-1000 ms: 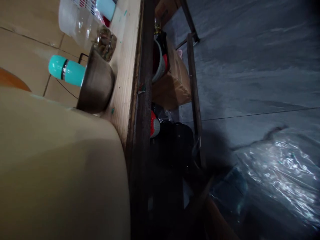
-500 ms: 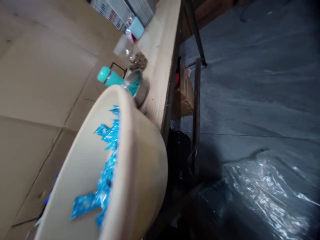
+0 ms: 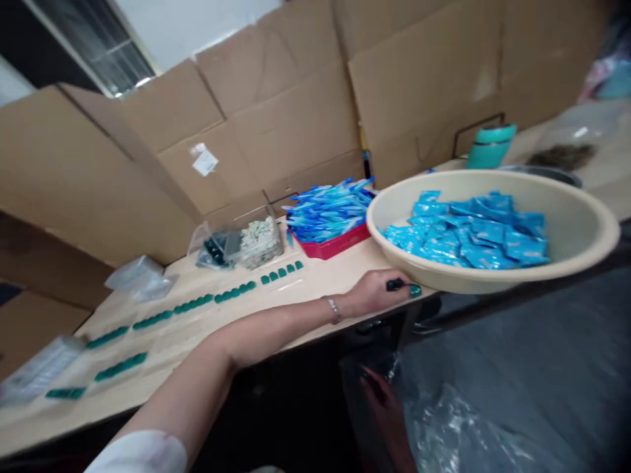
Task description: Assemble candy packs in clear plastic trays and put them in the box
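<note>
Nearest me, low in the shadow beneath the basin, crumpled clear plastic (image 3: 458, 427) catches the light beside a dim, reddish limb (image 3: 394, 420); whether that is the right hand I can't make out, nor what state the right hand is in. The left hand (image 3: 377, 292) rests at the table's front edge, just beside the basin on its left, fingers curled in and pinching what look like small dark green pieces (image 3: 415, 290). The cream basin (image 3: 444, 276) itself holds a loose heap of blue sachets (image 3: 488, 230). Left of it, across the wooden table (image 3: 197, 335), green blocks (image 3: 192, 303) run in a long broken row, with two short rows (image 3: 121, 366) nearer the front. I'd judge the lining-up well along: most groups sit tight, the group closest to the basin has gaps, and the pieces in the fingers aren't in any row. Behind that row, left of the basin, blue sticks (image 3: 325, 210) lie heaped in a red tray (image 3: 335, 244), and pale bits (image 3: 259, 236) fill a clear tub, none laid out. Beyond the basin's far rim stands a turquoise flask (image 3: 490, 148), cardboard (image 3: 296, 98) behind everything.
</note>
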Motion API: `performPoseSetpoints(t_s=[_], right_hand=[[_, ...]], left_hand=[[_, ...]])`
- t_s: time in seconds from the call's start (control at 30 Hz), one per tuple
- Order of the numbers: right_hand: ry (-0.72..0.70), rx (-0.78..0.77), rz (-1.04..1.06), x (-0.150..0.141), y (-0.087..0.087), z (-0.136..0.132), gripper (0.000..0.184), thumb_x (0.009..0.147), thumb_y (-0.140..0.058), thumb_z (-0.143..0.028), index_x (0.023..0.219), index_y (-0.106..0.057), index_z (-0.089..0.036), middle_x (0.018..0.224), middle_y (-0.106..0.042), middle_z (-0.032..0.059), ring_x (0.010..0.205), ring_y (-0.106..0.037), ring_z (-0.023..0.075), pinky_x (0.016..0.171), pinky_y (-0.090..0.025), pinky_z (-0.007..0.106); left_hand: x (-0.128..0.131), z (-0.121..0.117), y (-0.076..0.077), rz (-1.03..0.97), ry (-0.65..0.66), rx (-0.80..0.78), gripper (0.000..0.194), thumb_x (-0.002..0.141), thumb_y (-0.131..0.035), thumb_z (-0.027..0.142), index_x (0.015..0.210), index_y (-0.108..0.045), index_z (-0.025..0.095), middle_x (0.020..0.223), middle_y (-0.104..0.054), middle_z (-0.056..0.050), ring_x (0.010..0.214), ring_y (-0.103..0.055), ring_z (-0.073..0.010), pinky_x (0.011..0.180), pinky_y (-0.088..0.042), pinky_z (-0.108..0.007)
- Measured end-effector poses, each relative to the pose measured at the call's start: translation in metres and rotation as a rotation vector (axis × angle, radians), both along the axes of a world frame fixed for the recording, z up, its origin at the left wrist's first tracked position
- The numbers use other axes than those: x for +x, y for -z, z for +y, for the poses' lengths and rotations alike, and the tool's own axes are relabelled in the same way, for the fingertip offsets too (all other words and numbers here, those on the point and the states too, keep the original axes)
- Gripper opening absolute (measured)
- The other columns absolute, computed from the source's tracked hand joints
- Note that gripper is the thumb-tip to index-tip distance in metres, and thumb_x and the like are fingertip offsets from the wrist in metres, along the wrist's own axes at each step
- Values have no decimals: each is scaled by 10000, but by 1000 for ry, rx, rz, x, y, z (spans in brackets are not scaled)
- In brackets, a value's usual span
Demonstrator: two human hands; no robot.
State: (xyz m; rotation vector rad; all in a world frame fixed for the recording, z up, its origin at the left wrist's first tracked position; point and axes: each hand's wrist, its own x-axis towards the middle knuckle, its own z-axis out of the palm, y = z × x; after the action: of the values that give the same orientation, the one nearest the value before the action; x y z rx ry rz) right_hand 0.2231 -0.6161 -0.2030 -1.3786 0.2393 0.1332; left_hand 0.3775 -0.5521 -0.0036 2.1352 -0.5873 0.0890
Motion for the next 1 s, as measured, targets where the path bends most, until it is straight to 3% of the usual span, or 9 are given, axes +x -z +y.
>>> performPoseSetpoints(t_s=[0.07,0.13,0.27,0.37,0.43,0.53,0.6,0.77,1.0], right_hand=[[-47,17,48,-10,-12,-11,407,578,-758,-424,923,-694,-218,897,-714,39,885,-651,250,751,-534,341],[-10,94,56,-14,-36,-18,439,610,-748,-400,1011,-665,-242,956,-710,35,901,-656,230,770,-530,324],[0,260,-86,-5,-112,-1,359,679,-719,-351,1016,-653,-249,1087,-668,49,856,-663,189,788,-522,320],[-72,299,-207,16,-161,32,310,677,-729,-306,971,-668,-227,1021,-682,50,784,-666,169,790,-521,329],[-145,292,-271,33,-180,53,285,679,-728,-298,946,-674,-214,943,-694,43,734,-663,162,800,-520,355],[-214,208,-380,58,-192,73,279,704,-709,-297,969,-674,-217,909,-704,37,813,-660,174,865,-497,385],[-262,61,-472,72,-195,78,247,724,-692,-299,957,-686,-219,947,-704,42,909,-643,187,909,-474,389],[-369,-375,-773,98,-196,79,164,769,-646,-289,909,-710,-233,976,-690,45,930,-631,186,880,-488,343],[-513,-667,-958,114,-191,88,155,811,-598,-262,902,-720,-228,947,-708,60,919,-647,197,863,-505,348]], left_hand=[[-14,7,-10,-15,-24,-47,181,797,-526,202,884,-671,139,847,-684,-33,780,-619,-154,740,-481,-250],[-38,25,-26,-34,-48,-108,189,801,-514,197,897,-665,136,851,-676,-33,780,-607,-146,746,-470,-238],[-110,93,-55,9,-165,-232,168,793,-545,244,856,-660,139,803,-662,-38,736,-585,-139,698,-461,-232],[-163,152,-59,157,-383,-346,169,776,-585,307,828,-638,154,722,-631,-19,607,-543,-102,553,-433,-200],[-192,183,-52,312,-556,-454,211,774,-590,361,864,-606,171,635,-584,19,446,-435,-58,412,-340,-174],[-221,211,-35,401,-747,-598,249,739,-631,400,851,-580,184,623,-548,39,422,-405,-41,376,-280,-150],[-233,220,-25,444,-806,-651,278,716,-655,418,846,-576,185,615,-533,45,433,-409,-38,381,-275,-140],[-237,230,-11,506,-821,-725,302,693,-676,430,844,-579,187,612,-536,49,439,-412,-37,383,-272,-135],[-230,236,-10,552,-794,-773,283,692,-674,414,841,-586,191,616,-546,50,432,-411,-39,378,-264,-140]])
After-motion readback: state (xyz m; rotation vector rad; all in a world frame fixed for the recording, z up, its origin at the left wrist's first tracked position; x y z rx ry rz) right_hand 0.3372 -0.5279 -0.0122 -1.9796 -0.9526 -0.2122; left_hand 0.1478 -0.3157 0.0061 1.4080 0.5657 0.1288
